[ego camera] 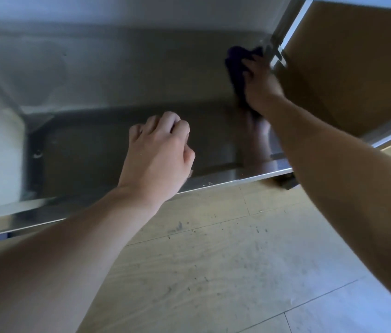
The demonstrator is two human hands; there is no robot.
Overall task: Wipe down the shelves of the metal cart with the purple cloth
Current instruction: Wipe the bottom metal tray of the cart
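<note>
The metal cart's lower shelf (89, 150) is a shallow steel tray with a raised front lip, seen from above and in front. My right hand (259, 85) reaches deep into the far right corner and grips the dark purple cloth (236, 68), pressing it against the shelf near the right rear post (278, 44). My left hand (158, 152) hovers over the shelf's front middle with its fingers loosely curled and nothing in it. The shelf reflects my right arm.
The upper shelf's underside (141, 10) overhangs the top of the view. A brown cardboard-coloured surface (348, 63) stands right of the cart. A caster (285, 181) shows under the right front corner. Scuffed wood-look flooring (213, 260) fills the foreground.
</note>
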